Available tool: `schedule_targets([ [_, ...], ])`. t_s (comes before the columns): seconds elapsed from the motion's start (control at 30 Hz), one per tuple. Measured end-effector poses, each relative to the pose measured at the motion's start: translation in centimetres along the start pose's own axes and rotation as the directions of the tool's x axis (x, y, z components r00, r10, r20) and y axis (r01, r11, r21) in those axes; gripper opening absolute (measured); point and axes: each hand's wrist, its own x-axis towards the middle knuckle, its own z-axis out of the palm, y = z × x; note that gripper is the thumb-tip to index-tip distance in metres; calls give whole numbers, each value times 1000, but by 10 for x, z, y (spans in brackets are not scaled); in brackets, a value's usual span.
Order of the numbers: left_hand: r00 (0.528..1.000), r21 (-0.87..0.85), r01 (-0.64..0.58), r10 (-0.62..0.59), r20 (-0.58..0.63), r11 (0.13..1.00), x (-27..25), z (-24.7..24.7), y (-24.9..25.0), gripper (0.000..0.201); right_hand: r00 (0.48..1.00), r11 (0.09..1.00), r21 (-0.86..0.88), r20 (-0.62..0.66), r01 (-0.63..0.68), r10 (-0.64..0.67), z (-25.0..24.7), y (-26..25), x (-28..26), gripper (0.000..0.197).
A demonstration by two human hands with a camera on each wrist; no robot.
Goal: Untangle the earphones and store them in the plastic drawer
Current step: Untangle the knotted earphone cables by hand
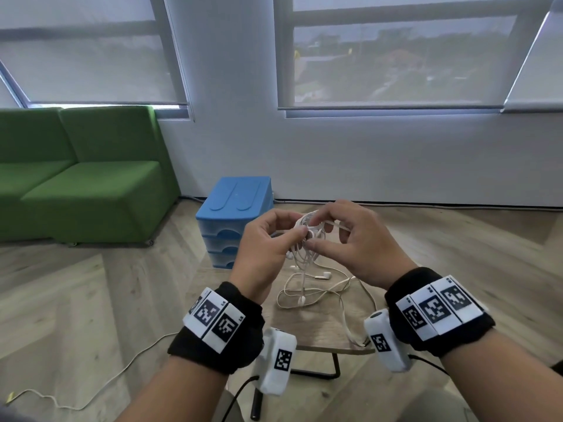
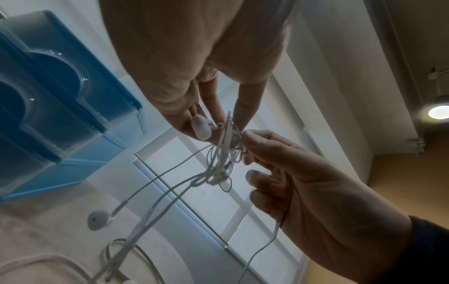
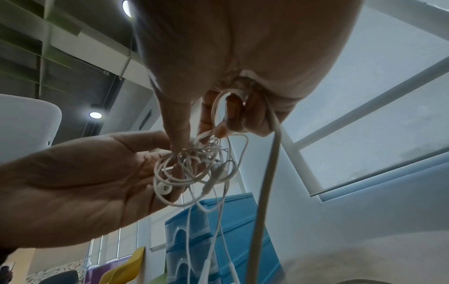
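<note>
A knot of white earphones [image 1: 300, 254] hangs between both hands over a small wooden table [image 1: 304, 330]. My left hand [image 1: 297, 229] pinches the tangle [image 2: 226, 153] and has one earbud [image 2: 201, 126] against its fingers. My right hand [image 1: 316, 231] pinches the same knot [image 3: 194, 167] with thumb and forefinger, and a flat white cord [image 3: 267, 182] runs through its curled fingers. Loose loops and an earbud [image 1: 326, 275] trail onto the table. The blue plastic drawer unit [image 1: 234, 205] stands at the table's far left, its drawers shut.
A green sofa [image 1: 85, 178] sits at the left against the window wall. A thin white cable [image 1: 91, 400] lies on the wooden floor to the lower left. The table's black metal legs [image 1: 332, 370] show below its near edge.
</note>
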Motion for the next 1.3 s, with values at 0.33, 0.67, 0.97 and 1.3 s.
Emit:
schedule_targets([
  [0.33, 1000, -18, 19, -19, -16, 1000, -2, -1, 1, 20, 996, 993, 88, -40, -81, 84, 8, 11, 0, 11],
  [0.67, 994, 83, -67, 74, -80, 994, 1, 5, -1, 10, 967, 938, 283, -93, -203, 237, 18, 13, 5, 7],
  [0.97, 993, 106, -116, 119, -26, 988, 5, 9, 2, 20, 964, 967, 161, -149, -197, 221, 14, 13, 16, 17],
  [1.3, 997, -170, -18, 5, -79, 985, 10, 9, 0, 22, 959, 976, 156, -214, -154, 185, 18, 4, 20, 9],
])
